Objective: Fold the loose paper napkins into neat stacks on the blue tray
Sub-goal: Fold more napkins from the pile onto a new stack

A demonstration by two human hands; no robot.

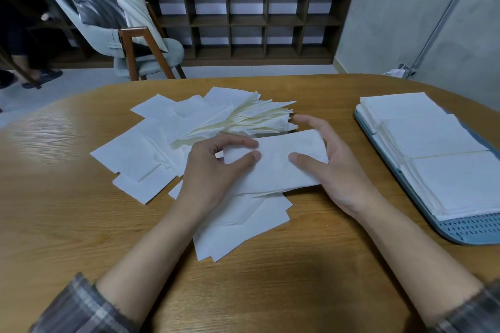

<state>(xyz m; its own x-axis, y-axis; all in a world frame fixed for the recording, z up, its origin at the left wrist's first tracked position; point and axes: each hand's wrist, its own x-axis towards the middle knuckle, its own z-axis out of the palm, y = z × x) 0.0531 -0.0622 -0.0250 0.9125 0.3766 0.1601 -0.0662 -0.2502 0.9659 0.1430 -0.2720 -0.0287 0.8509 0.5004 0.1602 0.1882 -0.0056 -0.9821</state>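
Both the left hand and right hand pinch one half-folded napkin stretched between their fingers, just above the loose pile on the table; thin and limp, it likely wants light edge grips.

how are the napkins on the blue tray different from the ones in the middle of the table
The tray napkins sit in squared stacks, edges aligned; the loose napkins lie scattered, overlapping at odd angles. The tray napkins rest on the blue tray; the loose napkins lie on the wooden table. Left hand and right hand hold a folded napkin over the loose napkins; the tray napkins go untouched. Both are white paper.
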